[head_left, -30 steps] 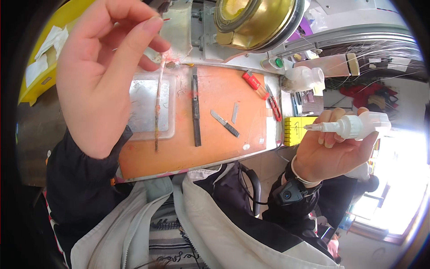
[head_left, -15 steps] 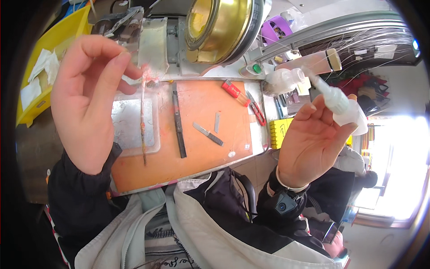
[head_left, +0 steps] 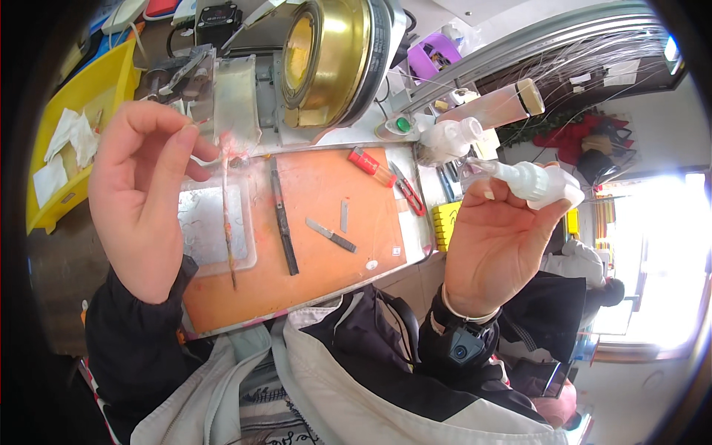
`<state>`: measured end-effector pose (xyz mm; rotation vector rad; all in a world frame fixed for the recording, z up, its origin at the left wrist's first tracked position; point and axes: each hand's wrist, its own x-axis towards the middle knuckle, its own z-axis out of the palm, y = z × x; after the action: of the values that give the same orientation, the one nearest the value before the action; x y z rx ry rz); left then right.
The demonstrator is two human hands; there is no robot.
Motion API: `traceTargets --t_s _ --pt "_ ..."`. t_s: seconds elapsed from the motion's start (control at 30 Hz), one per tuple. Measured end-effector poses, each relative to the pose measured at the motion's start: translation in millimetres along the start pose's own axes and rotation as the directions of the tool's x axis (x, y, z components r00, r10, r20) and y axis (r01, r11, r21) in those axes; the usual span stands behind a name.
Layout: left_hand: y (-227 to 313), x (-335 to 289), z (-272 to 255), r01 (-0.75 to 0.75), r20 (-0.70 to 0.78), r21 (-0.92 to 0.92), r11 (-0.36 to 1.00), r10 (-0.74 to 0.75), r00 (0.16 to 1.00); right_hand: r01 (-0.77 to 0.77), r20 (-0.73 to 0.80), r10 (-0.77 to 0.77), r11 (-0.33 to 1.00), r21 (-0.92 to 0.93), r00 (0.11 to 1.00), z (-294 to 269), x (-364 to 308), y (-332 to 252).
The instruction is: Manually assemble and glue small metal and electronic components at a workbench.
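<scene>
One orange mat (head_left: 319,271) between left hand (head_left: 148,196) and right hand (head_left: 500,241) | left hand: half-curled, thumb near index, can't tell if pinching anything | right hand: partly curled, gripping white bottle (head_left: 540,184), nozzle (head_left: 488,167) toward left hand | thin stick (head_left: 228,222) just right of left hand | small knife (head_left: 331,234) between hands

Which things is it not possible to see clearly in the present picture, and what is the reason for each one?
- Head view: whether the left hand pinches anything; too small to tell at the fingertips.
- Head view: part of the white bottle; hidden behind the thumb of the right hand.
- Head view: the exact tip of its nozzle; blurred.
- Head view: the top of the gold drum; cut off by the upper edge.
</scene>
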<state>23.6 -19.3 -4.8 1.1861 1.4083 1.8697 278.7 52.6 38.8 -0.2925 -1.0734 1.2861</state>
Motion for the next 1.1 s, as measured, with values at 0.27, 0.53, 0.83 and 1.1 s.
traceTargets --t_s 0.27,0.53,0.83,1.1 --pt "0.1 -1.5 -3.5 -0.019 0.007 0.026 0.999 0.019 1.000 0.053 -0.057 -0.064 0.983 -0.174 0.996 1.2 -2.7 0.1" --pt "-0.3 -0.1 -3.2 -0.020 0.014 0.019 1.000 0.020 1.000 -0.207 -0.216 0.213 0.977 0.054 0.953 -5.1 10.0 -0.2" --pt "-3.3 -1.7 -2.0 -0.003 -0.021 0.066 0.998 0.005 1.000 -0.362 -0.110 0.435 0.844 0.395 0.894 2.8 8.7 -3.3" --pt "-6.4 -1.1 -2.6 -0.016 0.000 0.058 0.998 0.016 1.000 -0.373 -0.014 0.440 0.777 0.506 0.898 -6.8 3.6 -2.2"
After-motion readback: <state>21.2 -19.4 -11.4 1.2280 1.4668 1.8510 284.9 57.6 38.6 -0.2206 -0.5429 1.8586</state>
